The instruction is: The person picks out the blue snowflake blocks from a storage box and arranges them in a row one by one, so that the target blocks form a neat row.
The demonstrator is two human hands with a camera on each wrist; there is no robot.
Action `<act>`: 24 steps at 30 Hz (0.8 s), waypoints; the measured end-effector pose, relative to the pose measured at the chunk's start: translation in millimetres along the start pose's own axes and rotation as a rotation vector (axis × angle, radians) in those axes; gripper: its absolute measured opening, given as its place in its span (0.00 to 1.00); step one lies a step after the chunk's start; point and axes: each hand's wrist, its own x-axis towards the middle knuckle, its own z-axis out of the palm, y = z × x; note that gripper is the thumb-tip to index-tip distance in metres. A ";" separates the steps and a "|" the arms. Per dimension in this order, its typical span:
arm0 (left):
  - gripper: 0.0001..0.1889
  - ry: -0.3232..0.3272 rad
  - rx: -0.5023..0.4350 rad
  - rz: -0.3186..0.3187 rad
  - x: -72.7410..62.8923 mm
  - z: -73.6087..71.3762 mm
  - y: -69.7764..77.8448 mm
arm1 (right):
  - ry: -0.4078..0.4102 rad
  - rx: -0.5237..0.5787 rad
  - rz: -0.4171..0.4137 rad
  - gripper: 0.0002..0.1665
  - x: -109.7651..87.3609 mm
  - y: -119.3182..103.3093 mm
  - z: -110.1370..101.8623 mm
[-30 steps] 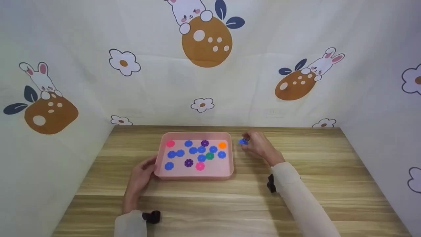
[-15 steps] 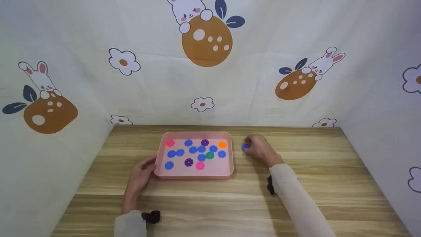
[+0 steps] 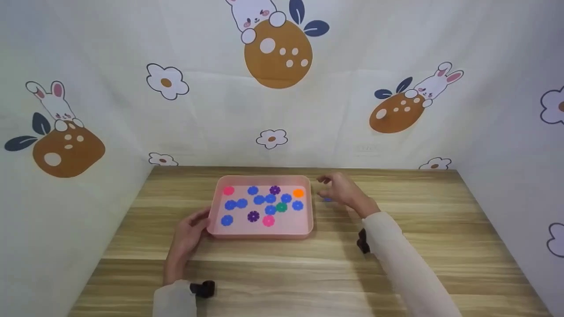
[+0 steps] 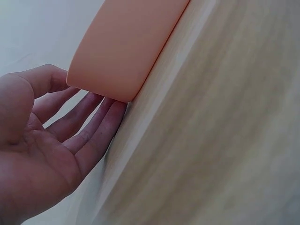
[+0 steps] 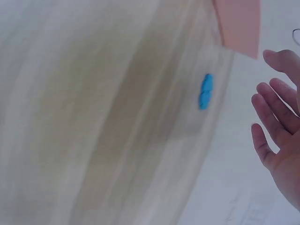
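Observation:
A shallow pink tray [image 3: 260, 235] lies on the table with several flower-shaped plastic discs inside. My left hand [image 3: 188, 235] rests against its left side; in the left wrist view the loosely extended fingers [image 4: 96, 131] touch the outer wall and the thumb is at the rim. Just right of the tray, my right hand [image 3: 346, 189] hovers with fingers spread and nothing between them. Below it on the wood lies a blue piece [image 5: 206, 92], mostly hidden by the hand in the head view; the right wrist view shows two blue lobes end to end.
In the tray are blue discs [image 3: 227, 220], a green disc [image 3: 281, 207], an orange disc [image 3: 298, 193], pink discs [image 3: 268, 220] and purple discs [image 3: 253, 216]. The wooden table [image 3: 282, 273] meets a printed cloth backdrop [image 3: 211, 123] behind and at the sides.
My right hand lowered the blue piece to the table and let go; its fingers have spread and the hand has risen slightly. The left hand and tray stay in place.

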 end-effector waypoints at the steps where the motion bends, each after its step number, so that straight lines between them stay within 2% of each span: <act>1: 0.21 -0.004 0.008 -0.004 0.2 -0.3 0.3 | -0.003 0.001 -0.009 0.28 0.7 -4.6 -0.2; 5: 0.22 -0.008 0.048 -0.018 -0.5 -1.1 2.4 | -0.011 -0.002 -0.040 0.28 2.6 -20.0 4.4; 10: 0.22 -0.020 0.049 -0.023 -1.4 -2.5 3.2 | -0.054 0.017 -0.010 0.26 4.1 -30.4 21.0; 12: 0.22 -0.032 0.042 -0.021 -1.3 -3.3 2.8 | -0.063 0.010 -0.018 0.24 4.9 -31.4 28.1; 17: 0.22 -0.058 0.055 -0.026 -0.6 -4.9 1.6 | -0.053 -0.030 -0.105 0.20 6.0 -28.8 41.2; 22: 0.23 -0.066 0.081 -0.026 -0.8 -6.0 -0.6 | -0.070 -0.059 -0.066 0.21 6.1 -27.6 49.3; 24: 0.23 -0.068 0.065 -0.015 -1.1 -6.3 -1.8 | -0.075 -0.074 -0.057 0.21 6.7 -27.9 51.6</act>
